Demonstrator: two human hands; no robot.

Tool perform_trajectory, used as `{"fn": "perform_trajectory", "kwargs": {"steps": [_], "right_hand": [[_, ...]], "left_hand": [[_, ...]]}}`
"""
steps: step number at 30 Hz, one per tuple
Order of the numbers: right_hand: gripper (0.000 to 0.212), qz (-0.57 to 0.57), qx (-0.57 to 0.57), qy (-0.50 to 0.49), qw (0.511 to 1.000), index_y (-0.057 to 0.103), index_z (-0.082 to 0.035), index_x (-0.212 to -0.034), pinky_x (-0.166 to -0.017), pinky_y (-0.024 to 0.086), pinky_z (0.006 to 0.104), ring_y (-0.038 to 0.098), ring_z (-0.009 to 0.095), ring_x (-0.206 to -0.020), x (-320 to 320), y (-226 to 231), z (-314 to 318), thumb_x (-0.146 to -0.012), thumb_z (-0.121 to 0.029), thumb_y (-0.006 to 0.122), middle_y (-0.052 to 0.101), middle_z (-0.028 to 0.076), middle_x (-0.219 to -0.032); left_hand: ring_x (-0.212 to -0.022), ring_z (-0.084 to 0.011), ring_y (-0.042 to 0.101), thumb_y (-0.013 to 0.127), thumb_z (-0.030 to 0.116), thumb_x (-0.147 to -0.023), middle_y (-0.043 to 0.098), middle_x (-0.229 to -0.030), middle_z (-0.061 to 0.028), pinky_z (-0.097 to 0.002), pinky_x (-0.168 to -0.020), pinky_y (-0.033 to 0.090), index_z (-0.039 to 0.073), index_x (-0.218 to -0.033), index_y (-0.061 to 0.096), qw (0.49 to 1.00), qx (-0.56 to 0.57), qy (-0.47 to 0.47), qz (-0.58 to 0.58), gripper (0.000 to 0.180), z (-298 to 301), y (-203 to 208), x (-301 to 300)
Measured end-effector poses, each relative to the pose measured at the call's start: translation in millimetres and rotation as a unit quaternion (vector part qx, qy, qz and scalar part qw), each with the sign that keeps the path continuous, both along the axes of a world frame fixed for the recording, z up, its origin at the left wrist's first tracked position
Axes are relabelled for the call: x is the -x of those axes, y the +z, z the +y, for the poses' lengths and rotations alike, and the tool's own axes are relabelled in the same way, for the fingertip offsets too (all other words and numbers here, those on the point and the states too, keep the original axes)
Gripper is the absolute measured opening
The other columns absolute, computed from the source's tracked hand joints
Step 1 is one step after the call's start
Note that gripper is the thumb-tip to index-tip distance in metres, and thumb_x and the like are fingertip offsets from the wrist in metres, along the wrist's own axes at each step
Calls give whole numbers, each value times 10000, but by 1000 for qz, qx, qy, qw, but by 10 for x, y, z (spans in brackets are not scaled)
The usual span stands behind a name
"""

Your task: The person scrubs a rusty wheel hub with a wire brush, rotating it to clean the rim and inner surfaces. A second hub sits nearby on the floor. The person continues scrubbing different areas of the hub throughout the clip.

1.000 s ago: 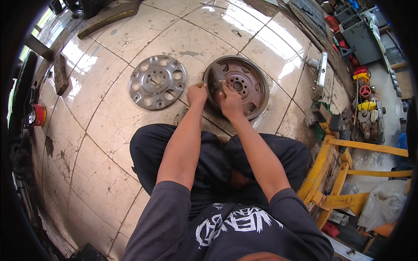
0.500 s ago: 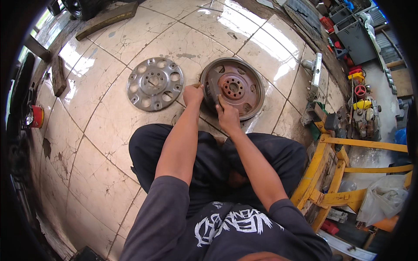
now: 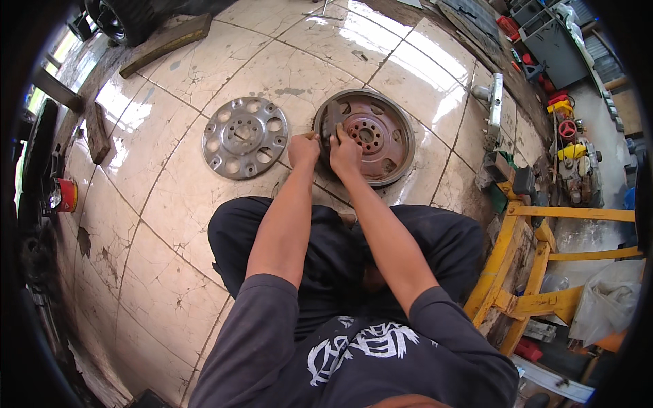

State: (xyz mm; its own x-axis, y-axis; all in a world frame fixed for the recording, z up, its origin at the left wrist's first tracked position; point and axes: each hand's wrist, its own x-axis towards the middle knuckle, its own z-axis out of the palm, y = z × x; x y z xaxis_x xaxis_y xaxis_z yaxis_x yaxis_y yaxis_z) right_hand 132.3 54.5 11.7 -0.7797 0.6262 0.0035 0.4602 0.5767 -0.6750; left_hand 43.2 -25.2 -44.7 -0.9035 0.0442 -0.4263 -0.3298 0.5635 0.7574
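Observation:
A rusty brown flywheel (image 3: 381,163) with a ring of bolt holes lies on the tiles in front of my crossed legs. My left hand (image 3: 303,149) is closed at its left rim, thumb on top. My right hand (image 3: 345,155) presses a dark, narrow piece (image 3: 332,117) against the left part of the flywheel's face, fingers bent over it; its exact kind is unclear. To the left, apart from both hands, a bare silver metal disc (image 3: 264,156) with round holes lies flat.
A yellow metal frame (image 3: 507,262) stands close on my right, with a clear plastic bag (image 3: 605,302) by it. Wooden blocks (image 3: 166,45) and a red can (image 3: 66,195) are on the left. A metal part (image 3: 494,112) stands beyond the flywheel's right side.
My right hand has slid the dark piece away from me along the flywheel's left face. My left hand stays at the rim. The whole view has shifted slightly.

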Motion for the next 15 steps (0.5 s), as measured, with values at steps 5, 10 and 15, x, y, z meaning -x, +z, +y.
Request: {"fn": "perform_trajectory", "kwargs": {"steps": [5,10,15], "right_hand": [[483,38,-28,13,999,585,-15,-1481,-1026,504,530,646,487,-1205,-245,-215,-162,-1035,-198,613,684,316,-1276],[474,16,19,-37,999,604,-72,-1482,-1002,511,531,667,505,-1147,138,-74,-93,-1043,-249,601,707,314,-1208],[497,36,-1,-21,999,574,-16,-1491,-1034,504,517,665,478,-1181,115,-198,-157,-1045,-235,596,707,302,-1236]], "left_hand": [[-1149,-385,720,798,353,-931,766,-1197,-208,-470,-979,563,154,-1176,822,1000,5,-4,-4,316,-83,131,-43],[-1132,-375,729,801,341,-931,771,-1180,-206,-466,-972,564,170,-1171,827,1000,16,3,7,296,-106,65,-40],[-1127,-351,736,802,332,-932,778,-1180,-186,-456,-977,564,193,-1199,822,1000,-19,2,6,302,-194,-49,48]]}}
